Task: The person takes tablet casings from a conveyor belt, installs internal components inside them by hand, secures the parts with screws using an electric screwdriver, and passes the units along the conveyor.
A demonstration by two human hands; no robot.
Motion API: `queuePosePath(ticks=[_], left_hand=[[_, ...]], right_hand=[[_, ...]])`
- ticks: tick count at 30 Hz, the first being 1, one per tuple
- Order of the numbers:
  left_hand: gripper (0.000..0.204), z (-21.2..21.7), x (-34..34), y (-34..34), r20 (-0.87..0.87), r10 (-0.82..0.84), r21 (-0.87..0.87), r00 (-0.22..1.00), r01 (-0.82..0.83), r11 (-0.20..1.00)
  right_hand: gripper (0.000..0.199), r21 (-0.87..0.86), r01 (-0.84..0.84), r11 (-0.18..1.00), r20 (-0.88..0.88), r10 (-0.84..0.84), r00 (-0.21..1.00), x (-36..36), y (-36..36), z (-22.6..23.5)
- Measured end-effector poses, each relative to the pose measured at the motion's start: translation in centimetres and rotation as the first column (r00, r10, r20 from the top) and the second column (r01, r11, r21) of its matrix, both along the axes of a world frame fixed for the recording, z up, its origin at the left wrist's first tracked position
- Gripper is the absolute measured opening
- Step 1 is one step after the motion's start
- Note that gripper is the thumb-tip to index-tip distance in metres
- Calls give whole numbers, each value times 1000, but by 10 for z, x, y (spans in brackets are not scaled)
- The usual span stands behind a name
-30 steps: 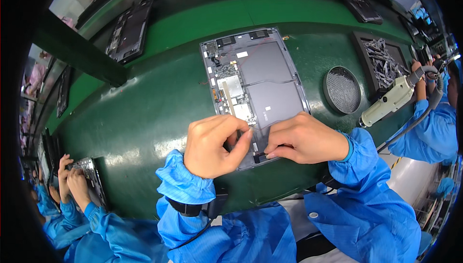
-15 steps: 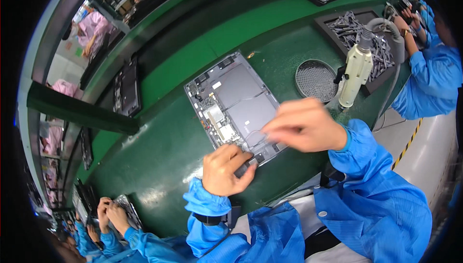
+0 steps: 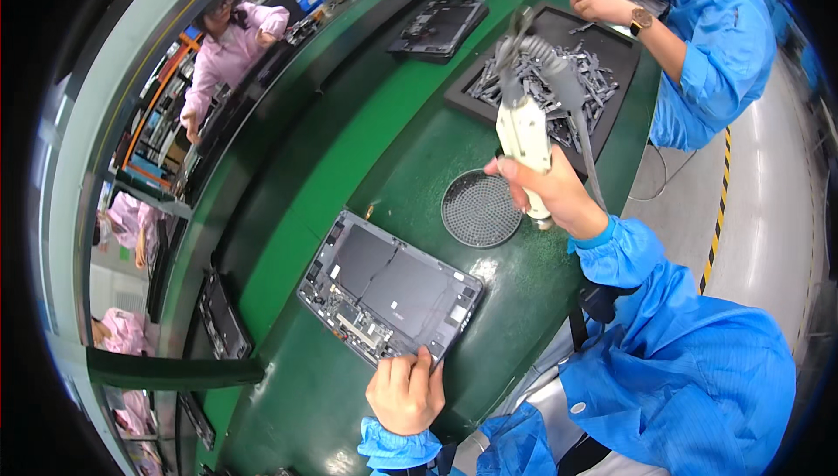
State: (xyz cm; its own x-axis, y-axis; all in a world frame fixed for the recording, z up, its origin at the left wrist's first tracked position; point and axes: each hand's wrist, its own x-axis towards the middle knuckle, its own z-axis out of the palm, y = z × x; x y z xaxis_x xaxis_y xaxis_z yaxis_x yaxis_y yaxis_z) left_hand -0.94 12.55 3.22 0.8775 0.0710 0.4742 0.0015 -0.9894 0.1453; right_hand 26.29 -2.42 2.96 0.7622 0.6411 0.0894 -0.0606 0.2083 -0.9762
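An opened laptop base (image 3: 388, 280) lies on the green bench, its dark battery and circuit board exposed. My left hand (image 3: 406, 395) grips its near edge, fingers on top; the thumb's hold is hidden. To the right, my right hand (image 3: 552, 190) is wrapped round a cream electric screwdriver (image 3: 522, 131), which hangs upright from a coiled cord. The screwdriver's lower end is beside a round, dark, perforated tray (image 3: 482, 208) and away from the laptop.
A black tray (image 3: 467, 101) heaped with small grey parts (image 3: 594, 75) lies behind the screwdriver. Another opened laptop part (image 3: 439, 29) rests farther back. At the upper right, a co-worker in blue (image 3: 724, 40) works close by. A green rail (image 3: 175, 369) crosses the left side.
My right hand has left the laptop and taken hold of the electric screwdriver. My left hand stays at the laptop's near edge. The view has shifted, and the laptop appears turned.
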Motion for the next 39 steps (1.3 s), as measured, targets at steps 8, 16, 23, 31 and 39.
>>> queuePosePath(ticks=[8, 16, 23, 31, 39], left_hand=[[24, -38, -7, 17, 17, 9, -115, 1000, -7, 993], [25, -48, -14, 27, 6, 36, -136, 999, -35, 990], [24, -51, -12, 20, 25, 51, -141, 998, -47, 989], [20, -56, -12, 18, 66, 74, -155, 995, -63, 986], [20, -54, -7, 14, 65, 118, -189, 991, -104, 976]], right_hand=[[27, 346, 104, 932, 0, -111, 994, -24, 55, 19], [26, 301, 18, 953, 21, -25, 999, -32, 69, -10], [27, 188, 0, 982, 6, -1, 1000, -34, 71, -10], [24, 212, -8, 977, 4, 8, 1000, -33, 72, -13], [31, 133, -23, 991, 69, 14, 998, -28, 74, -16]])
